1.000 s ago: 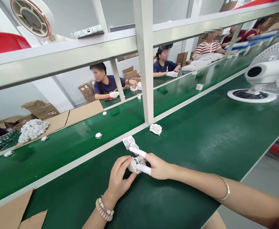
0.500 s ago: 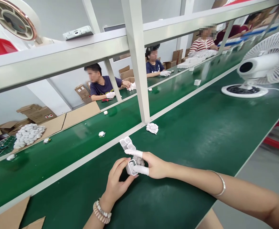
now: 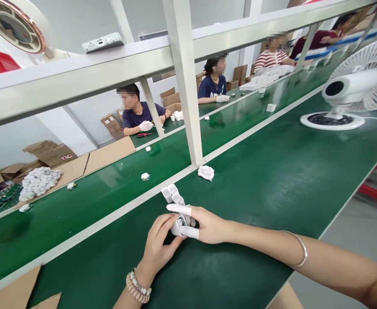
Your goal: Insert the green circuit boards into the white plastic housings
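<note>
Over the green surface (image 3: 240, 201), the left hand (image 3: 161, 242) curls half closed, fingers and thumb around a small white casing (image 3: 176, 228). The right arm slants in, its hand (image 3: 204, 224) loosely spread, thumb at the casing's mouth, forefinger stretched near the white cups (image 3: 173, 193); whether it grips anything I can't tell.

Your head camera looks forward and down from above the green worktop (image 3: 272, 180) — close over your left hand (image 3: 159, 242) and right hand (image 3: 211, 224) at lower centre — and reaches past the pale post (image 3: 183, 86) to the co-workers (image 3: 141, 113) across the belt (image 3: 111, 189), well beyond.
</note>
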Action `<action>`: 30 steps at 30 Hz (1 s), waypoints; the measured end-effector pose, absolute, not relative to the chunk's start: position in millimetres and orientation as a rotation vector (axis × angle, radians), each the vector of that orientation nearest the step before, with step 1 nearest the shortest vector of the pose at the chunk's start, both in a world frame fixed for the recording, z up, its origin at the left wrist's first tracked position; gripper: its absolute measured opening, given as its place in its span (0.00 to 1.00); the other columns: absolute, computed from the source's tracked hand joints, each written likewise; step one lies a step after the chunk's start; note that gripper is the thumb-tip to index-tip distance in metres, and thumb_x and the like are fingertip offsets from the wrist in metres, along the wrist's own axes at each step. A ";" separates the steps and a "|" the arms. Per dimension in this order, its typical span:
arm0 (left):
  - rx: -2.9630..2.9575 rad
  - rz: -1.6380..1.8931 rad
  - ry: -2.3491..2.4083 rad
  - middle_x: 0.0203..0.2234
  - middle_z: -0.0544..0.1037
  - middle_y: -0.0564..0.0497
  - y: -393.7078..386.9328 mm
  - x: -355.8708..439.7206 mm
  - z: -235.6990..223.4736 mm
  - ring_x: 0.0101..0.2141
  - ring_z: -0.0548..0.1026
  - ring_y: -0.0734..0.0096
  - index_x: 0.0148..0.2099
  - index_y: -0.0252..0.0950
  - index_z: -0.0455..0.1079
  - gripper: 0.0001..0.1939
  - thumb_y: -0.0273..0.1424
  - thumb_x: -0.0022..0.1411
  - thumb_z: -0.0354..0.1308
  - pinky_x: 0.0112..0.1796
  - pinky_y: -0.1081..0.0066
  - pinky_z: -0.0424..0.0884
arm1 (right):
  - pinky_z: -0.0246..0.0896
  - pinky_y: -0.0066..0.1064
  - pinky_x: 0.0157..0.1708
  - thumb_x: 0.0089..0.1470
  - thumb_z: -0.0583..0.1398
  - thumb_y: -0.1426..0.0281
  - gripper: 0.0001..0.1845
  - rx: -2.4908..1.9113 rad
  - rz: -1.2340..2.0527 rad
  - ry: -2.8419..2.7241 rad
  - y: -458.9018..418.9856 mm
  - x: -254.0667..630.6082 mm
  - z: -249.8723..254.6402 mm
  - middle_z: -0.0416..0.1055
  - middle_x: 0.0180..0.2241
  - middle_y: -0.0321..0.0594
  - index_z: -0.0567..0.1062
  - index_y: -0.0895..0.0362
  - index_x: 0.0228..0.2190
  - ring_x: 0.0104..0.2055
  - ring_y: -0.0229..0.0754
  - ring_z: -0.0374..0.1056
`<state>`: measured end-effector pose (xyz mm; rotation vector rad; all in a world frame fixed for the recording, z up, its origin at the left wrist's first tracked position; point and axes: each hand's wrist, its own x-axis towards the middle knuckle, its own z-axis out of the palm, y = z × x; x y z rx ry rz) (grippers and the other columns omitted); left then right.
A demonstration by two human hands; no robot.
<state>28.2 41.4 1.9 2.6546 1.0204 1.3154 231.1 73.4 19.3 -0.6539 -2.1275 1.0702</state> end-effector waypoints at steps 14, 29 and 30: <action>2.280 1.261 1.385 0.51 0.64 0.42 53.2 26.3 -8.3 0.51 0.69 0.59 0.56 0.39 0.56 0.28 0.39 0.58 0.62 0.50 0.57 0.70 | 0.61 0.28 0.31 0.55 0.56 0.69 0.24 -0.928 0.378 -2.267 81.0 230.7 47.5 0.73 0.30 0.38 0.68 0.57 0.54 0.28 0.39 0.67; 2.216 1.117 1.737 0.48 0.69 0.45 77.3 27.5 -14.5 0.45 0.72 0.59 0.43 0.39 0.66 0.06 0.25 0.63 0.53 0.45 0.59 0.72 | 0.62 0.50 0.51 0.61 0.59 0.65 0.20 -1.681 -0.208 -2.521 271.2 147.7 50.5 0.64 0.55 0.47 0.68 0.58 0.53 0.54 0.50 0.64; 2.203 1.147 1.719 0.45 0.70 0.46 77.0 26.9 -14.1 0.43 0.73 0.60 0.41 0.38 0.65 0.04 0.25 0.63 0.52 0.43 0.60 0.73 | 0.61 0.51 0.52 0.61 0.59 0.65 0.20 -1.640 -0.214 -2.553 274.2 141.7 47.3 0.63 0.55 0.47 0.68 0.58 0.53 0.55 0.50 0.63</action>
